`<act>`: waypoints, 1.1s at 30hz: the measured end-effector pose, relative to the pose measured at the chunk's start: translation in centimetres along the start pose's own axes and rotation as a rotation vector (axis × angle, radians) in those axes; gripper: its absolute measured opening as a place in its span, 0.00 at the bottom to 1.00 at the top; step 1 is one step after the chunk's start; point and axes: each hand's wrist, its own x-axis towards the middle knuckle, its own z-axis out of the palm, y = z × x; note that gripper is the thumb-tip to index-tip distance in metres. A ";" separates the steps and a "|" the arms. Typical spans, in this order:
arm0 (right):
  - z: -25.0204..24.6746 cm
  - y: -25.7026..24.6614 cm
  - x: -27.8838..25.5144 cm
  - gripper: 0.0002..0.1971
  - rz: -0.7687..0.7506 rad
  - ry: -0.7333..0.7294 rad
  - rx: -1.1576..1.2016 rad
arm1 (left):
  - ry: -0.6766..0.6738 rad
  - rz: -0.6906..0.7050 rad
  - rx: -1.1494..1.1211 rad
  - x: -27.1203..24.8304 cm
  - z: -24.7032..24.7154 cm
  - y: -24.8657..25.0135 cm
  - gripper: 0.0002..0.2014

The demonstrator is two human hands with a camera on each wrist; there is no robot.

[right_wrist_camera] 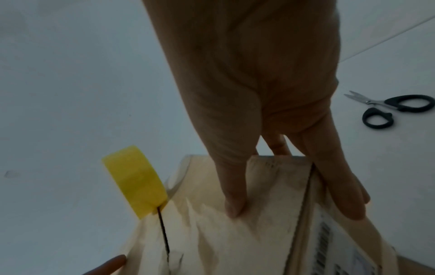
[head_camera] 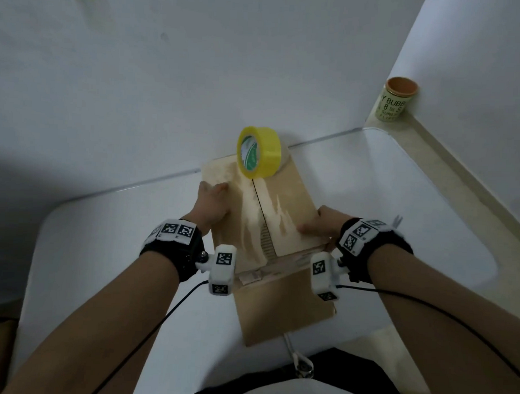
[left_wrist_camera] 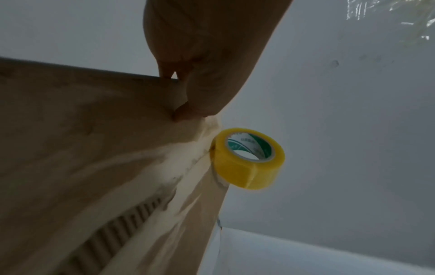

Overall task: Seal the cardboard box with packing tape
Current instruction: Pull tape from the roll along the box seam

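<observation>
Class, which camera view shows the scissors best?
Right wrist: the scissors lie fully visible on the table, black handles and blades clear. Head view shows only blade tips beyond the right wristband; left wrist shows none.

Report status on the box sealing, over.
Left hand and right hand pressing cardboard box at its side edges. Tape roll on edge at far end of seam. Scissors lying right, clear of box.
</observation>
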 end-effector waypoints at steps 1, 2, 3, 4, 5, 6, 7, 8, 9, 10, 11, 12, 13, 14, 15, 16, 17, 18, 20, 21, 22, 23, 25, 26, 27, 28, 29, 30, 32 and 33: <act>0.1 -0.2 0.0 0.38 -0.010 0.005 -0.045 | -0.010 0.059 0.061 -0.3 0.2 0.1 0.21; 0.2 -0.1 0.2 0.37 -0.015 0.001 -0.079 | -0.043 0.104 0.189 -0.7 0.5 0.4 0.20; 0.4 -0.3 0.2 0.37 -0.038 -0.002 -0.097 | -0.108 0.123 0.339 -1.1 0.9 0.4 0.24; 0.6 -0.1 0.8 0.37 -0.043 0.000 -0.118 | -0.184 0.135 0.452 -1.8 1.5 0.4 0.31; 0.7 -0.1 1.2 0.37 -0.057 -0.004 -0.188 | -0.265 0.151 0.513 -2.7 2.1 0.6 0.39; 0.6 -0.1 1.6 0.37 -0.060 -0.009 -0.261 | -0.338 0.183 0.552 -3.5 2.7 0.7 0.44; 0.3 -0.4 1.8 0.38 -0.062 0.010 -0.342 | -0.386 0.235 0.589 -4.6 3.1 1.1 0.48; -0.4 -1.1 1.9 0.39 -0.079 0.069 -0.338 | -0.429 0.288 0.638 -5.4 3.5 1.1 0.51; -1.4 -2.2 1.7 0.40 -0.114 0.132 -0.259 | -0.460 0.334 0.682 -5.9 3.8 1.3 0.52; -2.4 -3.6 1.4 0.41 -0.161 0.200 -0.113 | -0.490 0.339 0.701 -5.9 3.7 1.6 0.53; -3.5 -5.0 1.4 0.40 -0.217 0.282 0.022 | -0.513 0.327 0.696 -5.6 3.6 1.6 0.53; -4.5 -6.5 1.6 0.38 -0.278 0.332 0.138 | -0.534 0.308 0.687 -5.3 3.3 1.7 0.53; -5.3 -8.3 1.6 0.35 -0.332 0.327 0.191 | -0.564 0.292 0.688 -4.9 3.1 1.8 0.52; -5.3 -9.3 2.1 0.34 -0.369 0.294 0.205 | -0.592 0.273 0.689 -4.9 2.9 2.0 0.53; -5.4 -10.3 2.3 0.33 -0.388 0.270 0.171 | -0.608 0.262 0.690 -4.7 2.7 2.0 0.53; -5.3 -11.0 2.6 0.33 -0.392 0.256 0.157 | -0.622 0.248 0.694 -4.4 2.7 2.0 0.54; -5.0 -11.4 3.1 0.35 -0.391 0.261 0.147 | -0.633 0.252 0.688 -4.5 2.6 2.2 0.55; -4.8 -11.7 3.6 0.36 -0.385 0.284 0.152 | -0.641 0.269 0.690 -4.5 2.5 2.4 0.55; -4.3 -12.0 4.5 0.39 -0.324 0.332 0.161 | -0.650 0.304 0.683 -4.2 2.6 2.3 0.56; -4.1 -12.1 4.8 0.41 -0.283 0.361 0.167 | -0.650 0.317 0.678 -3.9 2.8 2.0 0.57; -4.0 -12.2 5.1 0.44 -0.246 0.380 0.177 | -0.640 0.339 0.672 -3.7 3.0 1.7 0.60; -3.8 -12.4 5.4 0.47 -0.202 0.394 0.176 | -0.627 0.347 0.672 -3.5 3.4 1.3 0.63; -3.4 -12.7 6.3 0.52 -0.120 0.400 0.098 | -0.598 0.342 0.706 -3.5 4.0 0.8 0.66; -3.3 -12.7 6.7 0.53 -0.079 0.392 0.042 | -0.592 0.333 0.725 -3.6 4.3 0.6 0.66; -3.2 -12.6 7.2 0.53 -0.039 0.378 0.005 | -0.586 0.321 0.733 -4.0 4.3 0.9 0.65; -3.2 -12.5 7.7 0.52 -0.013 0.378 0.004 | -0.582 0.302 0.744 -4.3 4.2 1.2 0.64; -3.3 -12.4 7.8 0.50 0.006 0.384 0.038 | -0.579 0.290 0.750 -4.6 4.1 1.5 0.62; -3.3 -12.3 7.9 0.46 0.008 0.399 0.073 | -0.581 0.282 0.754 -5.0 3.8 1.9 0.61; -3.4 -12.1 7.7 0.40 -0.030 0.434 0.127 | -0.595 0.274 0.751 -5.2 3.7 2.3 0.59; -3.3 -12.1 7.5 0.39 -0.058 0.445 0.143 | -0.604 0.258 0.751 -5.0 3.8 2.2 0.59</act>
